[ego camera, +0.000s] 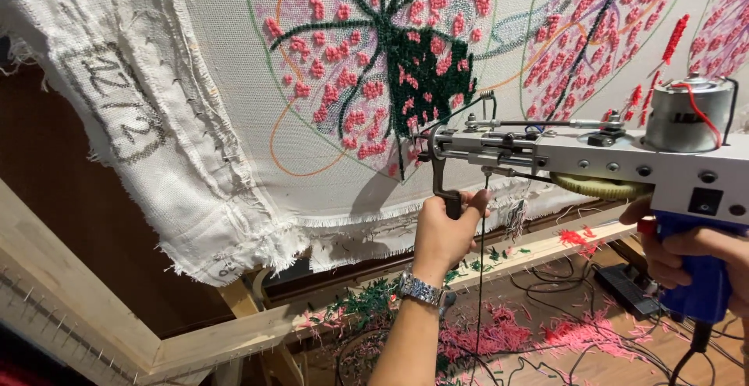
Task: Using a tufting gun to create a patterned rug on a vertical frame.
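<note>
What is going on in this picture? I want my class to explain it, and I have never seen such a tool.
The one view comes from a camera on the person's head. The tool is a tufting gun: a motor-driven machine whose needle meets the stretched cloth, which bears pink and green tufted flowers. The left hand grips the gun's front handle; the right hand holds its blue rear grip. The cloth hangs on a wooden frame. Cut yarn scraps and cables lie on the floor below.
</note>
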